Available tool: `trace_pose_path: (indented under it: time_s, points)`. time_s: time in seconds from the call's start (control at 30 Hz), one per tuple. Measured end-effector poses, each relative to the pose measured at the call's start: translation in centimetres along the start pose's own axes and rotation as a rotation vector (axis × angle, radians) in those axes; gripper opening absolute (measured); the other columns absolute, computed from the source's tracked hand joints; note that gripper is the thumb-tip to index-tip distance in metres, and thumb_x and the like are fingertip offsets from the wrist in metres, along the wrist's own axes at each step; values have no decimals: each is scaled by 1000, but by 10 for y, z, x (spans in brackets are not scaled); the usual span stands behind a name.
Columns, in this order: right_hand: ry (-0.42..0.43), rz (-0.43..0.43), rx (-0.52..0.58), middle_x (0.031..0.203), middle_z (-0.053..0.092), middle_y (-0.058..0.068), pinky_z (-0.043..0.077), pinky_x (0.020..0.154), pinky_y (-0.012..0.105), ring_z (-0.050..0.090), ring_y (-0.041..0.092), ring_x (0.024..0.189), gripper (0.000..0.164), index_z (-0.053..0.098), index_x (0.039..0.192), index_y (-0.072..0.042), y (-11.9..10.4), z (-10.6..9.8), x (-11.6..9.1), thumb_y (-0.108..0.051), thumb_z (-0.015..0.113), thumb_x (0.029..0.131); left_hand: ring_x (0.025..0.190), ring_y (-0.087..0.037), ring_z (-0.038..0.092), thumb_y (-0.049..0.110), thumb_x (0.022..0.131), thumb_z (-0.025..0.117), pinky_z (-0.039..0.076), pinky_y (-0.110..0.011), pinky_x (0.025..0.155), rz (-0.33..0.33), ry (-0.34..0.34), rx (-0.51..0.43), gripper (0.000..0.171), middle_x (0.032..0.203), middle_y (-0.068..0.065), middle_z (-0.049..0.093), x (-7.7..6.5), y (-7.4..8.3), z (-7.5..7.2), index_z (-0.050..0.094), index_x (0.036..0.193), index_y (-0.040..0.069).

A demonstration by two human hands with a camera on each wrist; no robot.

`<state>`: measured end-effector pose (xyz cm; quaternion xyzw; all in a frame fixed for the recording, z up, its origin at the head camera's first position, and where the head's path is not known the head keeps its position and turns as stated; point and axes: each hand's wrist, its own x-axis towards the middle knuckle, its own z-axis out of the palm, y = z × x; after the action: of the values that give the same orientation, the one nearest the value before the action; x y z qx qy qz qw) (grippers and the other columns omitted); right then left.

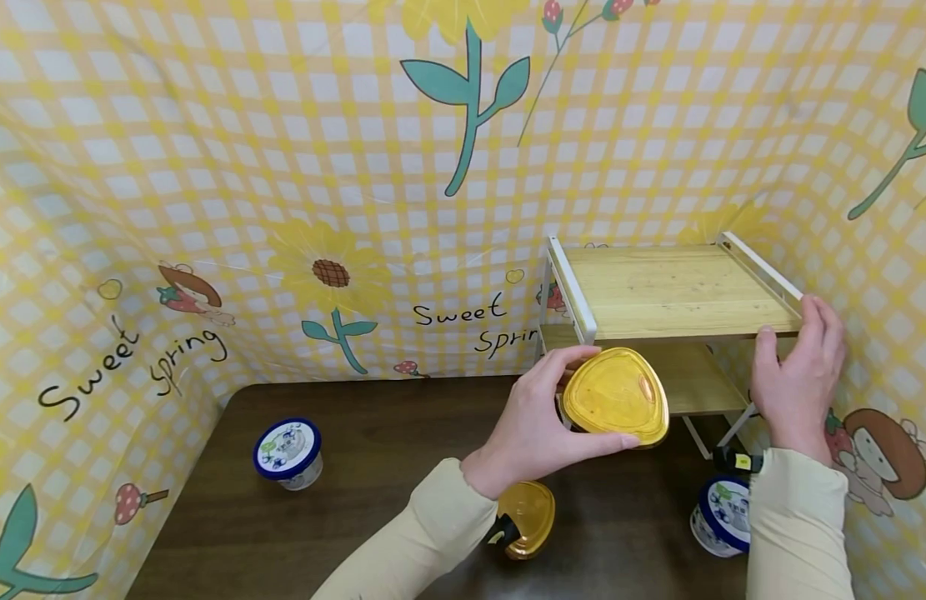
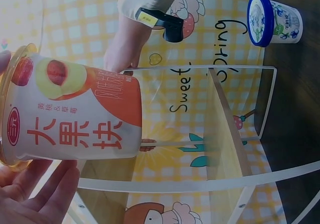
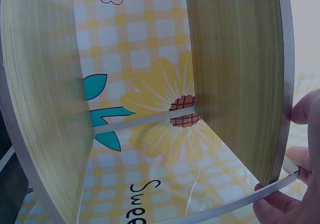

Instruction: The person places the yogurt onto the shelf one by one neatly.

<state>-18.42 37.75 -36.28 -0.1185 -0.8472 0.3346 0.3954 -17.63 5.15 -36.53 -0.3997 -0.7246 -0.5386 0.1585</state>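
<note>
My left hand [image 1: 533, 412] grips a yogurt cup [image 1: 616, 396] with a gold lid, held in front of the rack's left front corner. Peach and strawberry pictures on white and orange show along the cup's side [image 2: 75, 109] in the left wrist view, where it appears sideways. The two-tier rack [image 1: 665, 292] has wooden boards and a white metal frame. At its top right front corner, my right hand [image 1: 803, 375] holds the board's edge and frame; in the right wrist view the fingers [image 3: 275, 204] curl about the white bar.
On the dark table [image 1: 357, 467], a blue-lidded tub [image 1: 288, 454] stands at left. Another blue-lidded tub [image 1: 720, 517] sits near the right forearm, partly hidden. A second gold-lidded cup [image 1: 533, 517] stands below the left wrist. Yellow checked cloth [image 1: 357, 167] covers the walls.
</note>
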Motion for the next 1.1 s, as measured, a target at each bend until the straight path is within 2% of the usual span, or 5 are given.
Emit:
trace_pose_path:
  time_s: [0.23, 0.57, 0.8, 1.1]
  points:
    - [2, 7, -12, 162, 26, 7, 14, 121, 42, 20, 26, 148, 63, 31, 159, -6, -1, 1, 0, -25, 48, 102, 119, -6, 53, 35, 66, 97, 49, -25, 95, 1, -2, 6, 88, 135, 8, 57, 6, 6, -1, 53, 140, 15]
    - [10, -14, -6, 161, 27, 9, 14, 121, 42, 21, 27, 147, 62, 32, 158, -4, -1, 1, 1, -24, 48, 102, 117, -5, 54, 32, 65, 99, 50, -24, 93, 0, 20, -33, 89, 132, 8, 58, 18, 13, -4, 53, 139, 18]
    - [15, -27, -7, 160, 28, 10, 15, 120, 43, 22, 28, 147, 62, 34, 158, -4, 1, 1, 1, -25, 49, 101, 103, -4, 55, 30, 66, 98, 51, -22, 84, -24, 15, -47, 86, 127, 11, 58, 27, 17, -5, 53, 139, 20]
    - [17, -24, -1, 160, 28, 10, 15, 120, 43, 22, 27, 147, 62, 34, 158, -5, 3, 2, 2, -25, 49, 101, 98, -5, 57, 34, 68, 97, 52, -22, 81, -19, 33, -42, 84, 122, 6, 60, 37, 20, -6, 54, 138, 17]
